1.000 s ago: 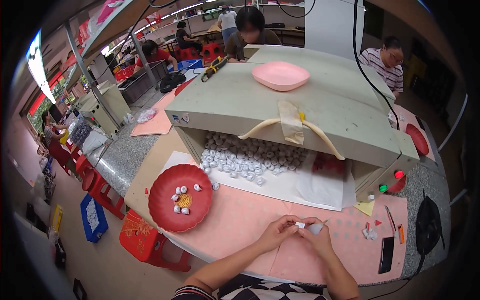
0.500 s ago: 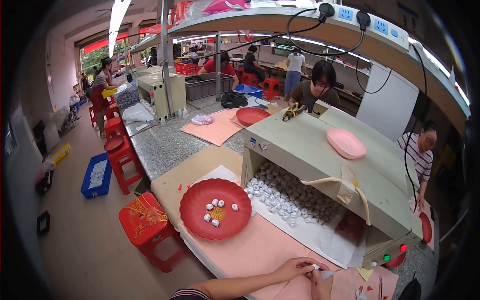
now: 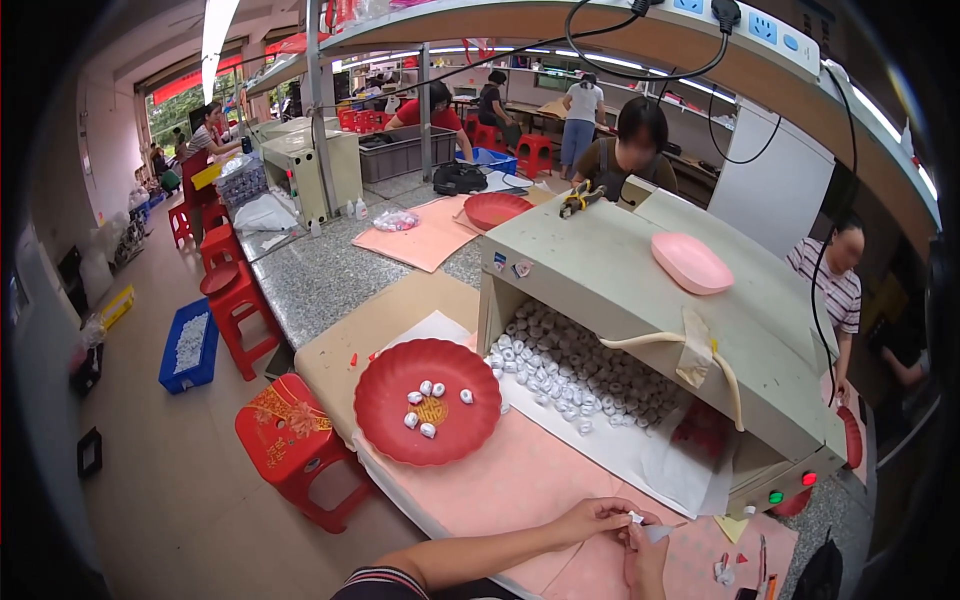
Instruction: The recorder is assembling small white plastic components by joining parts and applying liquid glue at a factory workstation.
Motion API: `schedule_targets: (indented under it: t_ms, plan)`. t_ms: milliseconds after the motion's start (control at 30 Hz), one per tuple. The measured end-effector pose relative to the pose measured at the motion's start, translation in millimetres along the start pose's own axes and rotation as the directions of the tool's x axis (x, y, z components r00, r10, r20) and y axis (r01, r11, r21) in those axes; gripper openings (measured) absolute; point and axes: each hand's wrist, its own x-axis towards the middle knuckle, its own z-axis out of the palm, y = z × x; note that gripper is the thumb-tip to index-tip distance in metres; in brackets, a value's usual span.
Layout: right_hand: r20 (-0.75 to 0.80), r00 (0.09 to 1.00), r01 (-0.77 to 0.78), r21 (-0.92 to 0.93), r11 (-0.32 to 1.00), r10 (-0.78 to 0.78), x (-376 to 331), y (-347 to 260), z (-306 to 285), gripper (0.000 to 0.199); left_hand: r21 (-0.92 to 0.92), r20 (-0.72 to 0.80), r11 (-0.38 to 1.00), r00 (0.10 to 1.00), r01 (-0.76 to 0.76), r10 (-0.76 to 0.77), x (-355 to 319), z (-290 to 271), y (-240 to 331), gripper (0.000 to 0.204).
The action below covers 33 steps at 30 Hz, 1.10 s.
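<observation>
While pinched, small white piece (image 3: 636, 518)

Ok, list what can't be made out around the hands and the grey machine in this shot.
- Small white piece, head view: too small to identify, pinched in the left hand.
- Right hand: its lower part is cut off by the bottom edge.
- Grey machine interior: the back of the pile of small white parts is hidden under its top.

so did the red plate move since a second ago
Cannot tell for sure: the red plate sits further right in the picture, but the machine beside it shifted the same way. The plate keeps its place left of the machine's opening, so the head turned.
</observation>
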Motion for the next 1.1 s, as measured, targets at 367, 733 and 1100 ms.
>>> schedule_targets:
  t_ms: [367,733,1100]
  plan:
    - [0.065,0.995,-0.077,0.094,0.993,0.071,-8.2,-6.8,2.7,0.024,-0.01,0.034,1.0,0.999,0.019,-0.018,-4.1,1.1,-3.3,0.028]
    - [-0.058,0.997,-0.062,-0.41,0.91,0.042,-7.3,-44.1,-30.3,0.03,0.991,-0.125,0.072,0.62,0.109,0.775,-83.4,-63.2,146.0,0.022]
    - [-0.016,1.0,-0.028,-0.486,0.873,0.023,-2.5,-42.8,-37.8,0.031,1.0,-0.005,-0.013,0.858,0.013,0.514,37.7,-39.3,120.2,0.018]
